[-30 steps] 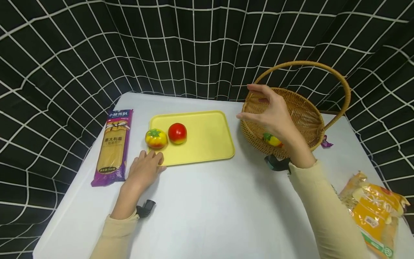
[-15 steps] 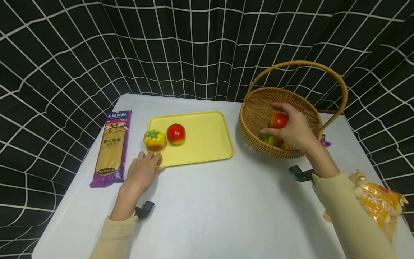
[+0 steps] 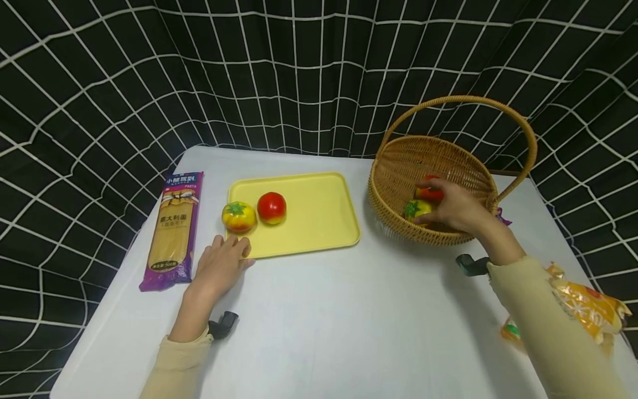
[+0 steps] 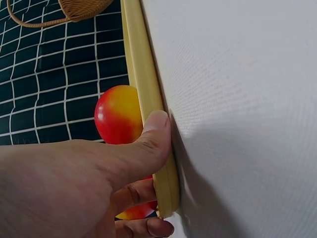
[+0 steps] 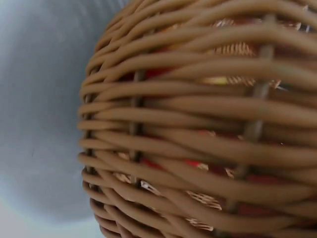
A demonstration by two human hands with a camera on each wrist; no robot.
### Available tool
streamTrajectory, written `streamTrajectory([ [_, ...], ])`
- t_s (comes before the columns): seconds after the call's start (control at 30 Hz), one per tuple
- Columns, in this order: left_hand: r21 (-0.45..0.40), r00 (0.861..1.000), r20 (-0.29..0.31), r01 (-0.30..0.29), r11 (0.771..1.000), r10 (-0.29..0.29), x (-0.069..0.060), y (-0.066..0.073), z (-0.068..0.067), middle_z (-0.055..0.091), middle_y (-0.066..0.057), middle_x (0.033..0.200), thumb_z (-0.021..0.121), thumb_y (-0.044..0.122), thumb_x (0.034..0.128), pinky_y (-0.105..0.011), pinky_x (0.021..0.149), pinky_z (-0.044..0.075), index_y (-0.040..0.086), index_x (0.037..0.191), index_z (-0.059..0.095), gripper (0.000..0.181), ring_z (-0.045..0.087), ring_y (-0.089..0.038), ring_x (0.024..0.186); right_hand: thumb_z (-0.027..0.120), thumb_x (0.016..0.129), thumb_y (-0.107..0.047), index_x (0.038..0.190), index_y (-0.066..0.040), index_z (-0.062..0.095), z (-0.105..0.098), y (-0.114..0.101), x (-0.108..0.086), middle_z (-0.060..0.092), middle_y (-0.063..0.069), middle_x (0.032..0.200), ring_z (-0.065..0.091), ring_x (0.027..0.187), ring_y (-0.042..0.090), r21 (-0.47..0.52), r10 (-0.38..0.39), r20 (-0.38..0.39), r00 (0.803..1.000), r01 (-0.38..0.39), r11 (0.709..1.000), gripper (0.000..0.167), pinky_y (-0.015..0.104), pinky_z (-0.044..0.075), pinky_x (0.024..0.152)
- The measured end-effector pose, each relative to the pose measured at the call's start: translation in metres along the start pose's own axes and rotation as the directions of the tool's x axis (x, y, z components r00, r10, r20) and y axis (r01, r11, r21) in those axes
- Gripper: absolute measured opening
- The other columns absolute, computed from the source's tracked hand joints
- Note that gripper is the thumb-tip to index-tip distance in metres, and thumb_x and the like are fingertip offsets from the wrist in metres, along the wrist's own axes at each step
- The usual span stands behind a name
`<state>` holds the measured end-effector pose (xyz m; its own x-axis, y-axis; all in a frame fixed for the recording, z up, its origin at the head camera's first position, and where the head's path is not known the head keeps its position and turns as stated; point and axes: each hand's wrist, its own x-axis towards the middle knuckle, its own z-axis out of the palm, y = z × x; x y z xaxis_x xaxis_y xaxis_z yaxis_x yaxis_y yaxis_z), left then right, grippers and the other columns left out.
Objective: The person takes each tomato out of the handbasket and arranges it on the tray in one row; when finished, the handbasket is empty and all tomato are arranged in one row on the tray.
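My left hand (image 3: 222, 263) is at the near-left corner of a yellow tray (image 3: 319, 205). Thumb outside the rim and fingers inside, it pinches the tray's edge, as the left wrist view shows. Inside the tray sit a yellow-red fruit with a green leafy top (image 3: 239, 216) and a red round fruit (image 3: 271, 207). My right hand (image 3: 461, 209) reaches into a wicker basket (image 3: 399, 147). Its fingers lie over a red fruit (image 3: 432, 193), its thumb beside a yellow fruit with a green top (image 3: 416, 208). Whether it grips either is hidden; the right wrist view shows mostly basket weave.
A purple pasta packet (image 3: 171, 230) lies left of the tray. At the right, an orange bag (image 3: 590, 307) is partly behind the right sleeve, and a small purple wrapper (image 3: 503, 218) lies beside the basket. The basket's tall handle (image 3: 463, 100) arches above it. A dark checked curtain surrounds the white table.
My right hand has moved from above the basket's left rim rightward and down into the basket, its fingers lowering over the fruit. My left hand stays at the tray's corner.
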<state>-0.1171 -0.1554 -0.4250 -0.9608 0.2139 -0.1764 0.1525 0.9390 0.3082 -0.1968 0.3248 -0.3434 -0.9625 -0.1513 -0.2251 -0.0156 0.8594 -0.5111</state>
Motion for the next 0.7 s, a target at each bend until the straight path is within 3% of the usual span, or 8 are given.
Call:
streamTrajectory([
  [0.17, -0.011, 1.0, 0.0, 0.001, 1.0, -0.001, 0.0, 0.0, 0.001, 0.054, -0.008, 0.102, 0.072, 0.026, 0.1012, -0.039, 0.079, 0.033, 0.012, 0.111, 0.061, 0.02, 0.042, -0.031, 0.101, 0.091, 0.085, -0.021, 0.155, -0.003, 0.045, 0.0, 0.008, 0.004, 0.043, 0.035, 0.154, 0.045, 0.136, 0.054, -0.041, 0.016, 0.033, 0.999, -0.015, 0.999, 0.086, 0.071, 0.04, 0.112],
  [0.4, -0.008, 1.0, -0.004, 0.0, 1.0, 0.0, 0.0, -0.001, 0.002, 0.055, -0.008, 0.102, 0.073, 0.026, 0.101, -0.039, 0.079, 0.033, 0.012, 0.109, 0.061, 0.019, 0.042, -0.031, 0.1, 0.089, 0.083, -0.013, 0.148, 0.001, 0.052, 0.002, 0.014, 0.005, 0.054, 0.033, 0.144, 0.055, 0.12, 0.046, -0.08, 0.0, 0.059, 0.998, 0.005, 0.997, 0.075, 0.064, 0.049, 0.102],
  [0.7, -0.028, 1.0, -0.009, 0.006, 1.0, -0.006, -0.001, -0.001, 0.001, 0.053, -0.008, 0.102, 0.072, 0.025, 0.1013, -0.039, 0.079, 0.032, 0.012, 0.108, 0.061, 0.019, 0.041, -0.031, 0.101, 0.087, 0.086, -0.013, 0.149, 0.001, 0.052, 0.005, 0.015, 0.005, 0.055, 0.031, 0.144, 0.053, 0.122, 0.046, -0.075, 0.01, 0.078, 0.997, -0.005, 0.997, 0.073, 0.064, 0.048, 0.103],
])
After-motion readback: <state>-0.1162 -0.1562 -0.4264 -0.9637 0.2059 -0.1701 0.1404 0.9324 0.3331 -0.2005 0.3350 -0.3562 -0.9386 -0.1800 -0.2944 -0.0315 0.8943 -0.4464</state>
